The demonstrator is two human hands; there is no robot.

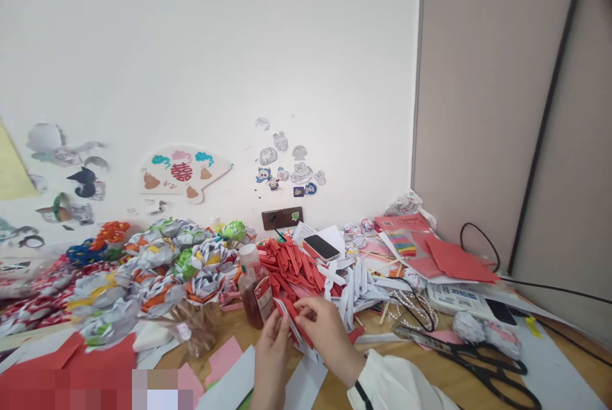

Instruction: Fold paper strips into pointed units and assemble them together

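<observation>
My left hand (271, 352) is closed on the lower left side of a folded red and white paper strip (292, 319), thumb and fingers pinching it. My right hand (325, 333) grips the same strip from the right, with thumb and forefinger close together near its top. Just behind the hands lies a heap of folded red paper pieces (291, 266). Folded white paper pieces (358, 289) are piled beside it to the right. A bottle with dark red contents (251, 298) stands close to my left hand. Loose white paper (306, 384) lies under the hands.
Large black-handled scissors (473, 359) lie at the right. A phone (321, 247) rests behind the red heap. Paper-covered bundles (162, 263) fill the left, behind a clear cup of sticks (196, 327). Red paper sheets (459, 260) lie at the back right, near a black cable (559, 290).
</observation>
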